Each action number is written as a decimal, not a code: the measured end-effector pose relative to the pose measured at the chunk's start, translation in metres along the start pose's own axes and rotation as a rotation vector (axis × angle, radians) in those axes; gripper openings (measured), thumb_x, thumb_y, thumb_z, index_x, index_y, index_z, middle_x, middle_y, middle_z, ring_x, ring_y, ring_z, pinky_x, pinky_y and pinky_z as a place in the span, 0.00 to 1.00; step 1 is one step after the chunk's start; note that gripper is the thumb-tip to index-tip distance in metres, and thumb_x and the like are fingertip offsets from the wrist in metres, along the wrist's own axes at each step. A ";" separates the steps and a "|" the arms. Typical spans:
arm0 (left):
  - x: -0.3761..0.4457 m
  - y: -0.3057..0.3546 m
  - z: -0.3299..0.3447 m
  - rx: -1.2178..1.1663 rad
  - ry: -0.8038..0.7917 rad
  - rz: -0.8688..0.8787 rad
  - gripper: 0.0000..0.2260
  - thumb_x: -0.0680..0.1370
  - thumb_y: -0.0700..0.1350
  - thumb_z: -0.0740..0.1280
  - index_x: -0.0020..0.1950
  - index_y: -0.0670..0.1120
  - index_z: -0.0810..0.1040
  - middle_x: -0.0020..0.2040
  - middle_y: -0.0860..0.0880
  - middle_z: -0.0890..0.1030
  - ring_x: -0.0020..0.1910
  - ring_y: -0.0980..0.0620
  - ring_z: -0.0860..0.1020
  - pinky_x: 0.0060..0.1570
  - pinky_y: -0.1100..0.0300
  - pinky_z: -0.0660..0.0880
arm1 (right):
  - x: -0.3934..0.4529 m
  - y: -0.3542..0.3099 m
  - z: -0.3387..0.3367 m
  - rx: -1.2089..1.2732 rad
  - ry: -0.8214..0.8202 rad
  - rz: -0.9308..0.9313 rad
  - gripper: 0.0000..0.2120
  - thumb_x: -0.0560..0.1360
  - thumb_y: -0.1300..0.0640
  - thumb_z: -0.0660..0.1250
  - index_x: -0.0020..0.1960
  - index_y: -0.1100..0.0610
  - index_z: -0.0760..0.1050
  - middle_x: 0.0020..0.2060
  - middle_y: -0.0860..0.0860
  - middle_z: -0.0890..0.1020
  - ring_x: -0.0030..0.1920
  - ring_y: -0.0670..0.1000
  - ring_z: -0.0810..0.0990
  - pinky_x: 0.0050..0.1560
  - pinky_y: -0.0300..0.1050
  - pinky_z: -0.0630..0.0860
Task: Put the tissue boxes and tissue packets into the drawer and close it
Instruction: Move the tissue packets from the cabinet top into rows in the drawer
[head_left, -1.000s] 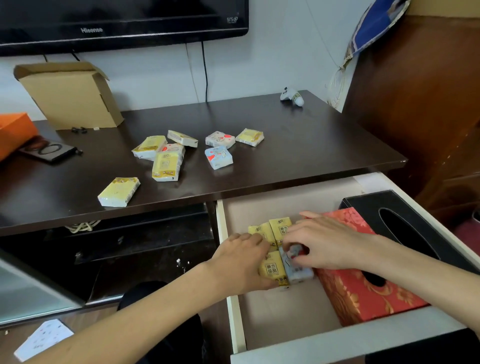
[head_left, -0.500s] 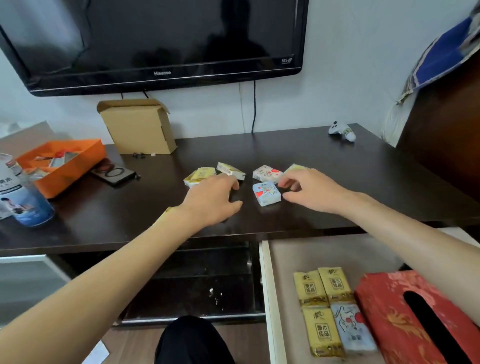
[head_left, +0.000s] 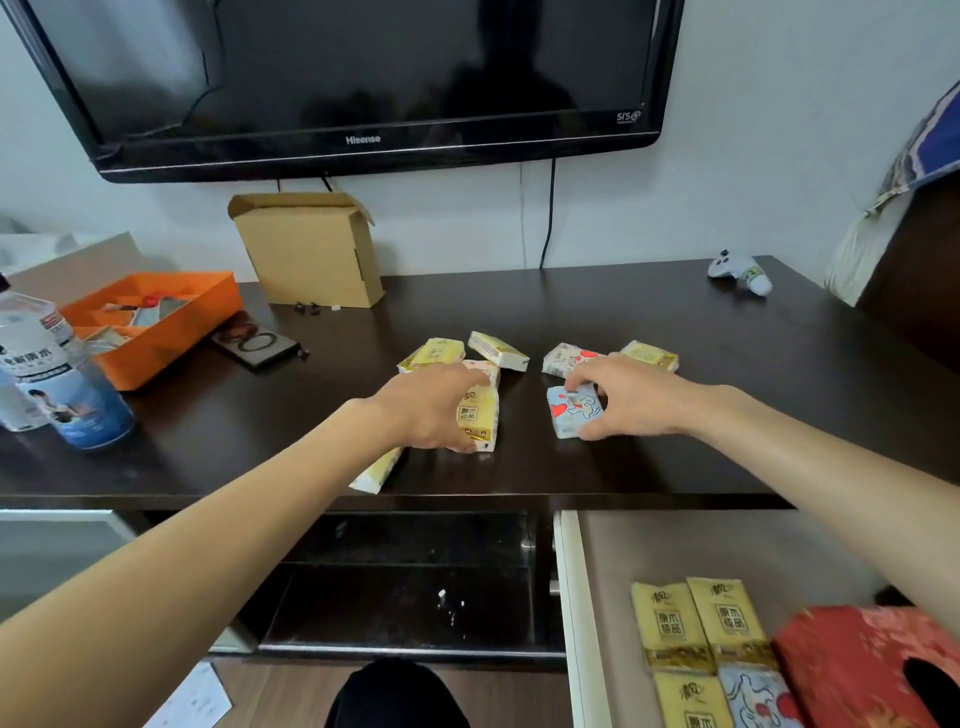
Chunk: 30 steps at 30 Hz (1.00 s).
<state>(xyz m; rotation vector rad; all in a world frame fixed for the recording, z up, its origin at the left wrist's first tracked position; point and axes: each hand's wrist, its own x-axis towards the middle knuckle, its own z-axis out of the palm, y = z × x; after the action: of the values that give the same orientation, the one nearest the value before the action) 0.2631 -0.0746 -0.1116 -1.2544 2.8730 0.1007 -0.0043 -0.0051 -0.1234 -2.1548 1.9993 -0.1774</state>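
Partway: four packets (head_left: 698, 647) lying in open white drawer (head_left: 574, 597); left hand (head_left: 434, 410) grasping yellow plastic-wrapped tissue packet (head_left: 480, 418), right hand (head_left: 631, 397) pinching blue heart-printed packet (head_left: 571, 410), five others waiting at desk's (head_left: 675, 457) twelve o'clock.

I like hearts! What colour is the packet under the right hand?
Pale blue with red hearts: the tissue packet the right hand grips, in the head view.

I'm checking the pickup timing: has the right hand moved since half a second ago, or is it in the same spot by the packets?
Yes. The right hand has dropped toward the desk's front edge, off the far yellow packet, and now grips the blue heart packet.
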 end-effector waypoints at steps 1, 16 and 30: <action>-0.001 0.002 0.001 0.016 0.015 -0.007 0.39 0.69 0.58 0.75 0.76 0.52 0.64 0.73 0.50 0.70 0.71 0.46 0.67 0.64 0.48 0.69 | -0.004 -0.001 -0.001 -0.002 0.010 -0.002 0.30 0.68 0.44 0.77 0.67 0.47 0.74 0.63 0.49 0.76 0.57 0.49 0.74 0.57 0.55 0.77; -0.030 0.034 0.013 0.011 -0.033 -0.049 0.26 0.72 0.58 0.70 0.68 0.49 0.76 0.71 0.44 0.72 0.77 0.44 0.58 0.66 0.45 0.68 | -0.126 0.009 0.002 0.106 0.090 0.010 0.25 0.65 0.30 0.73 0.55 0.39 0.69 0.50 0.35 0.74 0.56 0.42 0.75 0.46 0.46 0.76; -0.116 0.159 0.028 -0.140 -0.018 0.228 0.23 0.62 0.73 0.65 0.49 0.61 0.68 0.47 0.60 0.72 0.46 0.55 0.73 0.40 0.54 0.68 | -0.285 0.017 0.035 0.122 -0.117 0.009 0.23 0.65 0.31 0.72 0.52 0.37 0.66 0.53 0.34 0.77 0.52 0.41 0.78 0.47 0.43 0.77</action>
<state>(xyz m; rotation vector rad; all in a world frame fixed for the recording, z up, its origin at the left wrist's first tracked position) 0.2249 0.1204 -0.1266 -0.9303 3.0273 0.3177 -0.0356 0.2799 -0.1487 -2.0318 1.8833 -0.1630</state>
